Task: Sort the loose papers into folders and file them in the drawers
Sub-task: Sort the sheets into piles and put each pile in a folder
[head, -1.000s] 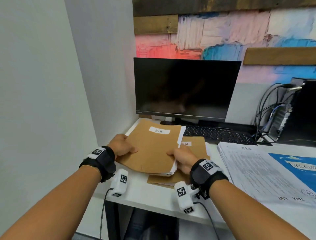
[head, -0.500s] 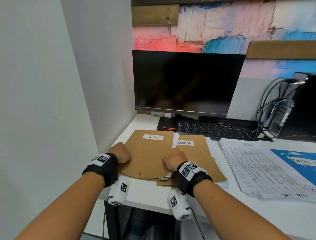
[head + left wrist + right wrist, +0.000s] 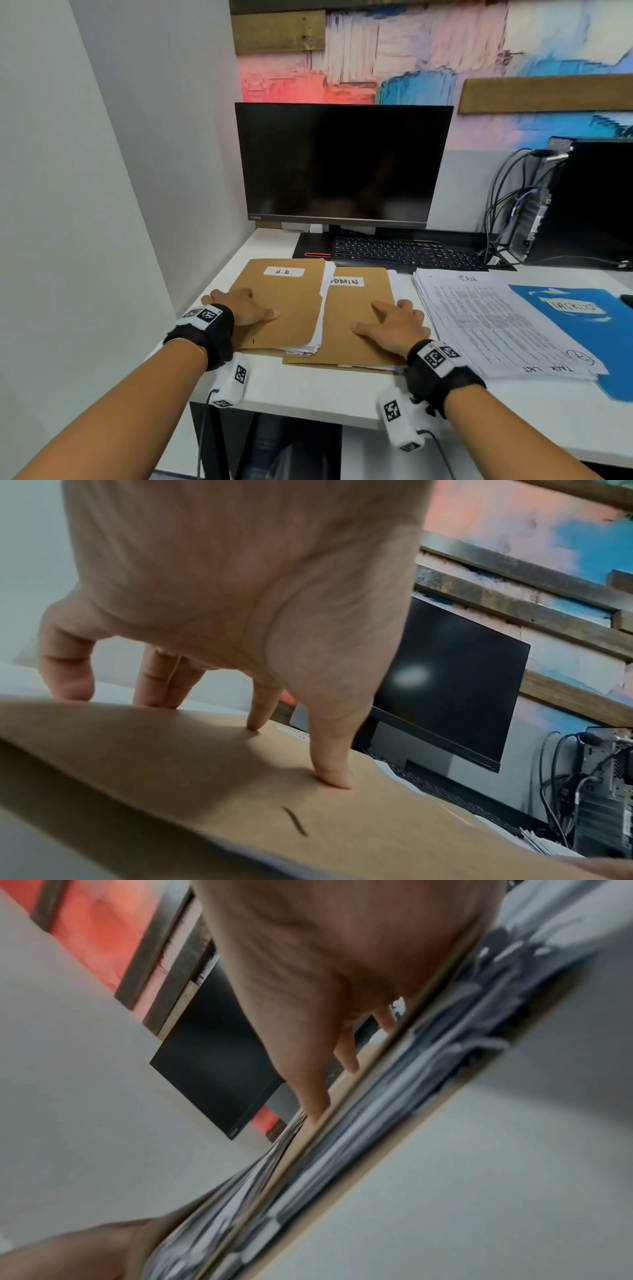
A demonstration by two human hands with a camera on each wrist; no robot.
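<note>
At the desk's point(image 3: 308, 394) left front corner, both filled folders laid down, left hand point(image 3: 245, 308) flat on the H.R. folder point(image 3: 287, 308), right hand point(image 3: 394, 327) spread on the ADMIN folder point(image 3: 356, 308); next, probably gathering both for the drawers.

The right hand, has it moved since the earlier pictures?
Yes. The right hand went right, off the H.R. folder edge onto the ADMIN folder.

Bare forearms, no sleeves. Black fabric wrist straps point(image 3: 205, 337) with square black-white marker tags; white camera pods point(image 3: 399, 425) underneath, thin grey cables trailing.
</note>
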